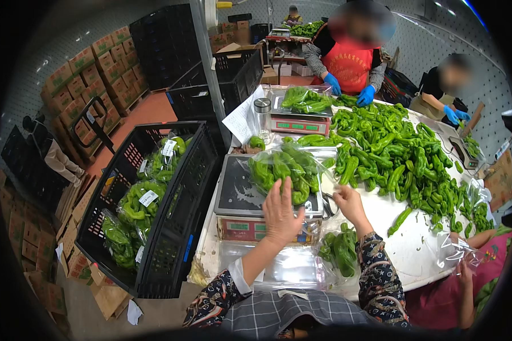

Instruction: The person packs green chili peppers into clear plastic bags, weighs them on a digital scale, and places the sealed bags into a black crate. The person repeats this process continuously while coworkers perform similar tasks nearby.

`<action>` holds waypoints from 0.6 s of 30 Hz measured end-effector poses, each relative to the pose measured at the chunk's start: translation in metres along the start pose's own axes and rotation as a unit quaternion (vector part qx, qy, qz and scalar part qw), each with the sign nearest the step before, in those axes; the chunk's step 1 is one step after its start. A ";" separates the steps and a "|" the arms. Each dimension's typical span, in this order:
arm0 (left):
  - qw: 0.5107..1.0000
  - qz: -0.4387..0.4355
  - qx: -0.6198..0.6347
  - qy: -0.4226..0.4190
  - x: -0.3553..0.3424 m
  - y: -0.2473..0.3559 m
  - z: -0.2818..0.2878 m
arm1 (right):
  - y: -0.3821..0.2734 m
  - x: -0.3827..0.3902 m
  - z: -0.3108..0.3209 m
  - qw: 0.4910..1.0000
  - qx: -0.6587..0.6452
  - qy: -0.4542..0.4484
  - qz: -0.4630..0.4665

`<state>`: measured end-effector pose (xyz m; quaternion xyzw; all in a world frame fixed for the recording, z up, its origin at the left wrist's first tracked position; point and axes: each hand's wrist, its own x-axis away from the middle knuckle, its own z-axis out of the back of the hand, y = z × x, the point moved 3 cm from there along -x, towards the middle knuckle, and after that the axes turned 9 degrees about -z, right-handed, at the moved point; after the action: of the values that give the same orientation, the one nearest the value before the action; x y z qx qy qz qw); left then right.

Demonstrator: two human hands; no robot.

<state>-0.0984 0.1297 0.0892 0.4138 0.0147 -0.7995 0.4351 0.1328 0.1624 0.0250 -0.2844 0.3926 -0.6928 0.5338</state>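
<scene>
A clear plastic bag of green peppers [279,167] lies on the black platform of a weighing scale [231,183]. My left hand [281,215] rests against the near side of this bag, fingers stretched out and apart. At the bag's right end, my right hand [350,203] is closed in a pinch on the loose clear plastic. Below my right wrist, a second bag of green peppers [342,250] lies on the table. Flat clear plastic bags [284,266] are stacked in front of the scale.
A black crate [182,219] holding labelled pepper bags stands at my left, beside a metal post [206,68]. Loose green peppers [389,150] cover the table's far right. Across from me, a person in a red apron [347,65] works near another scale [298,116]. Other people work at the right.
</scene>
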 end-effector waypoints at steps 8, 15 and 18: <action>0.984 0.147 0.052 -0.089 0.066 -0.081 0.035 | -0.018 0.058 0.012 0.999 -0.007 -0.034 0.006; 0.941 0.242 0.204 -0.116 0.066 -0.080 0.028 | -0.024 0.058 0.002 0.990 0.049 -0.111 -0.071; 0.847 0.267 0.457 -0.055 0.042 -0.088 0.043 | -0.049 0.060 0.013 0.964 -0.171 -0.159 -0.130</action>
<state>-0.2007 0.1391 0.0598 0.5088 -0.4876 -0.5904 0.3934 0.1025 0.1074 0.0720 -0.5265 0.3747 -0.6245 0.4386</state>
